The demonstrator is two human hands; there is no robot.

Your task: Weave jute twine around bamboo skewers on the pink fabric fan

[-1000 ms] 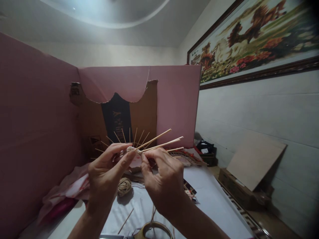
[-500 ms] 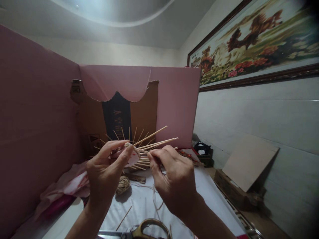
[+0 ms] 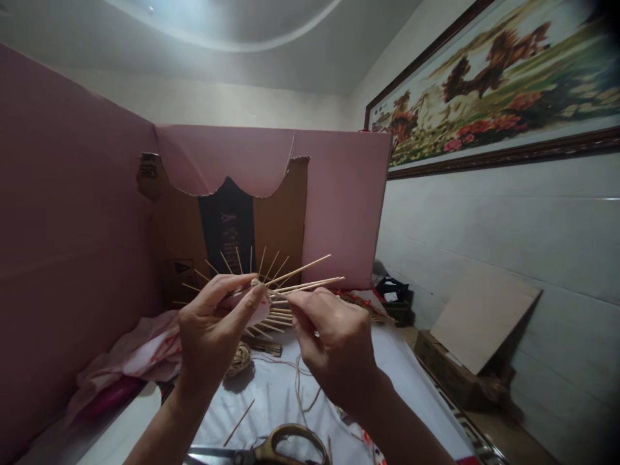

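Observation:
Thin wooden sticks (image 3: pixel 281 316) fan out around a small pale round piece (image 3: pixel 260 312) with pink marks. My left hand (image 3: pixel 210 323) pinches the near edge of that piece between thumb and fingers. My right hand (image 3: pixel 334 342) is closed just to its right, pinching a thin cord that runs from the edge; the fingertips hide most of it. Several longer sticks (image 3: pixel 310 283) point right above my right hand. Below the hands a ball of twine (image 3: pixel 239 359) rests on the white cloth, and loose cord (image 3: pixel 299 387) trails over it.
Scissors with brass-coloured handles (image 3: pixel 290 434) lie at the near edge, beside a loose stick (image 3: pixel 239 423). Behind stands a cut cardboard sheet (image 3: pixel 281 219) against pink panels (image 3: pixel 343 206). Crumpled pink fabric (image 3: pixel 130 355) is at left, and a cardboard box (image 3: pixel 445 365) at right.
Both hands stay at the piece, the left shifted slightly right and the right slightly left. The long sticks on the right now tilt lower.

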